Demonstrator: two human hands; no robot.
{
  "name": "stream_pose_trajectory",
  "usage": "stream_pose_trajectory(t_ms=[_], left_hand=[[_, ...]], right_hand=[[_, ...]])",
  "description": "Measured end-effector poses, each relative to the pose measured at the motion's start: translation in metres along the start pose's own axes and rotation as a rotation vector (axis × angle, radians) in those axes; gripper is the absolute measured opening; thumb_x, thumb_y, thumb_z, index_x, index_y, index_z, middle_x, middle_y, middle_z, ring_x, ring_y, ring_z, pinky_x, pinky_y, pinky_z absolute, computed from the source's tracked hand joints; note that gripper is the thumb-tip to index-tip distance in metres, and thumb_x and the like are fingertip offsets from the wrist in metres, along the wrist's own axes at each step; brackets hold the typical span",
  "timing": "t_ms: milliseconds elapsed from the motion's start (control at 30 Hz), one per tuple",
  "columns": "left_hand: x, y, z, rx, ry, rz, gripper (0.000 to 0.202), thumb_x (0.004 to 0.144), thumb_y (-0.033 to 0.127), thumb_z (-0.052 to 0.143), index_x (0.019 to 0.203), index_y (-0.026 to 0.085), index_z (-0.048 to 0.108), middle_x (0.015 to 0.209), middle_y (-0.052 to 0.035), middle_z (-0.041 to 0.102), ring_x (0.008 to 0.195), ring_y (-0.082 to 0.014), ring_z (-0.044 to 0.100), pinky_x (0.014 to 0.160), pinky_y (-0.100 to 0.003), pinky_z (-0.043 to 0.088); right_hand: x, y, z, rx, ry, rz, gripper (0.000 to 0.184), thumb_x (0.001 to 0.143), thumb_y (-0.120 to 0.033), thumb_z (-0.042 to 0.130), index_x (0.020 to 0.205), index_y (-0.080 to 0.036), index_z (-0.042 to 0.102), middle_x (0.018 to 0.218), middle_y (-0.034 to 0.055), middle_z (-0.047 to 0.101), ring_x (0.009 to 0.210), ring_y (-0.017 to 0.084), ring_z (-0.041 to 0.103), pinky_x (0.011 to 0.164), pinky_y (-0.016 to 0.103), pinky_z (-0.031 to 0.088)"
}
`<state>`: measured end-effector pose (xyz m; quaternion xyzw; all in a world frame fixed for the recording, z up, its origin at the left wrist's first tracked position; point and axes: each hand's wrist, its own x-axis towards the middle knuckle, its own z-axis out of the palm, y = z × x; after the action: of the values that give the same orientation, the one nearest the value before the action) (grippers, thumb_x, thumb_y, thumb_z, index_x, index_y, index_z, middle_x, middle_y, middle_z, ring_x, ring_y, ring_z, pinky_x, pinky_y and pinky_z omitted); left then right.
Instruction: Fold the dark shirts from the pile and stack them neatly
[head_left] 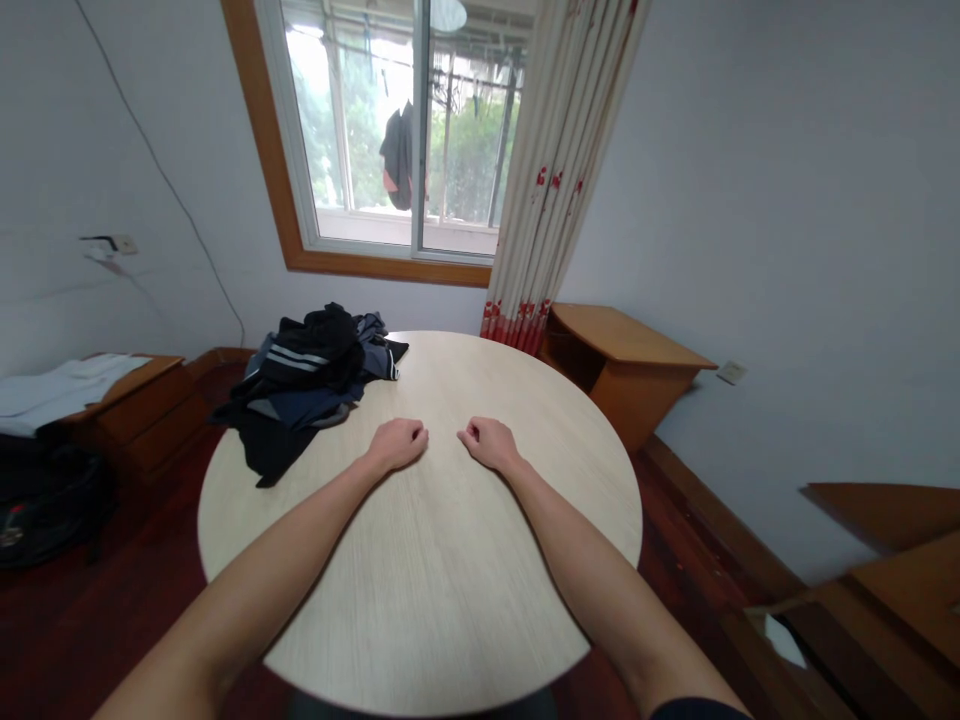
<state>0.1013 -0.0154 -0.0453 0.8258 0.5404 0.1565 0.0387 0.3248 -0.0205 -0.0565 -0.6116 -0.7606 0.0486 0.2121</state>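
Both my forearms lie on a round pale wooden table (525, 400). My left hand (397, 442) rests near the table's middle as a loose fist with nothing in it. My right hand (487, 442) sits a short gap to its right, also curled into a fist and holding nothing. A heap of dark clothes (311, 385), black and navy with white stripes, lies on the table's far left part, a little beyond and left of my left hand. Neither hand touches the clothes.
A window with an orange frame (405, 130) is straight ahead, with a red-patterned curtain (547, 180) at its right. A low wooden cabinet (630, 370) stands behind the table at right. Another cabinet with white cloth (60, 390) is at left, above a dark bag (37, 505).
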Motion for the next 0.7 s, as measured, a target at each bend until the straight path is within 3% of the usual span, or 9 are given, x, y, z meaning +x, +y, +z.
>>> stream_pose_trajectory(t_ms=[433,700], left_hand=[[0.001,-0.002,0.002,0.002,-0.018,0.035,0.04,0.093,0.04,0.039,0.077,0.02,0.07,0.082,-0.0074,0.073,0.076,-0.0219,0.064,0.061,-0.031,0.033],[0.0,-0.002,0.001,-0.046,0.006,0.065,0.034,0.087,0.041,0.047,0.07,0.021,0.068,0.074,-0.0039,0.071,0.071,-0.0193,0.062,0.06,-0.029,0.032]], right_hand=[[0.001,0.005,0.003,0.043,0.004,-0.015,0.026,0.09,-0.041,0.059,0.079,-0.019,0.067,0.077,0.0024,0.069,0.068,0.014,0.056,0.059,0.026,0.029],[0.004,0.018,0.003,0.205,-0.007,-0.051,0.022,0.087,-0.037,0.062,0.079,-0.018,0.07,0.075,0.0014,0.069,0.067,0.014,0.057,0.061,0.024,0.034]])
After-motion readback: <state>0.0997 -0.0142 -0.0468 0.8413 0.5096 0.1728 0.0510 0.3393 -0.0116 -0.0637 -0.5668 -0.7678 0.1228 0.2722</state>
